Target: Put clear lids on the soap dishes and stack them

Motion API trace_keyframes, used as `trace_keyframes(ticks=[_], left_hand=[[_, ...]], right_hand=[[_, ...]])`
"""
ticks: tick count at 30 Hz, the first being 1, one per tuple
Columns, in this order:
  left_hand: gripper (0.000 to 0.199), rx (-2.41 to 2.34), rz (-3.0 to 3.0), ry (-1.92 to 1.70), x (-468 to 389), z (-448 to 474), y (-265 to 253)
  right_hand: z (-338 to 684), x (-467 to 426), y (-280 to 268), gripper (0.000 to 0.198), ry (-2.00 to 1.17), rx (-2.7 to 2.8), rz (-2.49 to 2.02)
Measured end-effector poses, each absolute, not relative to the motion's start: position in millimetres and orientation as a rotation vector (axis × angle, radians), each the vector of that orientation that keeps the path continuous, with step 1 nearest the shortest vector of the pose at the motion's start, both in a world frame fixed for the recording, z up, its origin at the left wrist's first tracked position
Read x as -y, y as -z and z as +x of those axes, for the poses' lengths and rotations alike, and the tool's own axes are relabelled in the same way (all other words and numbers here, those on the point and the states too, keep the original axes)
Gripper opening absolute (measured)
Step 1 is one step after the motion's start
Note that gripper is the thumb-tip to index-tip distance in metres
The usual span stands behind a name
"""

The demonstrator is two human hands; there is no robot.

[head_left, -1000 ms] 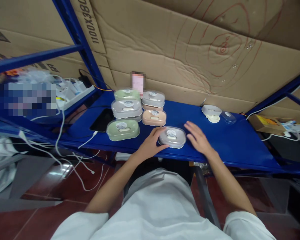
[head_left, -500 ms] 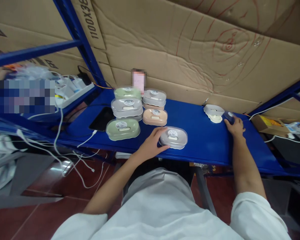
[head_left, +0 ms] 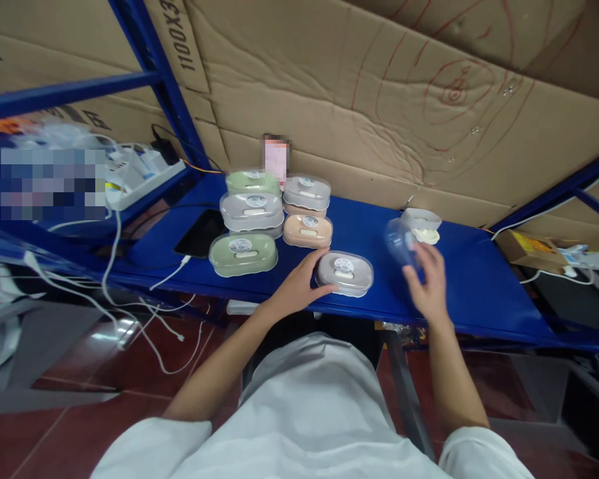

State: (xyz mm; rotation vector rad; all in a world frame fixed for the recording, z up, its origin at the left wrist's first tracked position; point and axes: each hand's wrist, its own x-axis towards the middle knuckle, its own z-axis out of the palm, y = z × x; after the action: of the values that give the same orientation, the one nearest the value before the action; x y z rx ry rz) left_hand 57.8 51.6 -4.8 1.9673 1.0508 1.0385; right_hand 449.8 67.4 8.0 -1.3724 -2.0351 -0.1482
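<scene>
My left hand has its thumb and fingers round the left end of a grey oval box at the shelf's front edge; a clear cover and a round label lie over its top. In my right hand is a clear plastic lid, blurred by motion and held tilted above the blue shelf. Just behind it stand an open grey oval tray and a cream-coloured scalloped piece. To the left are more lidded oval boxes: a green box, a peach box and a stacked grey box.
A phone leans on the cardboard wall behind the boxes. A dark tablet-like slab with a white cable lies at left. A cardboard box stands far right, and blue posts frame the shelf.
My right hand has come left and nearer from the shelf's right side, bringing the clear lid with it. My left hand stays on the grey box.
</scene>
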Motion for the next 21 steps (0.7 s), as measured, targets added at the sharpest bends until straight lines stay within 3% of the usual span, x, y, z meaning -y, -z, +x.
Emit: trace_keyframes(ticks=[6,16,21], left_hand=[[0.091,-1.015,1.934,-1.081,-54.3,58.1,10.5],[0.086,-1.018,1.975,-1.07,-52.9,58.2,8.2],[0.081,-1.03,2.014,-1.058,-51.6,57.8,4.7]], right_hand=[[341.4,-40.5,-10.2,0.054,-0.163,2.346,-1.051],[341.6,-37.8,-10.0,0.053,-0.139,2.302,-1.004],[359.0,-64.0,-14.1,0.053,-0.043,2.145,-1.231]])
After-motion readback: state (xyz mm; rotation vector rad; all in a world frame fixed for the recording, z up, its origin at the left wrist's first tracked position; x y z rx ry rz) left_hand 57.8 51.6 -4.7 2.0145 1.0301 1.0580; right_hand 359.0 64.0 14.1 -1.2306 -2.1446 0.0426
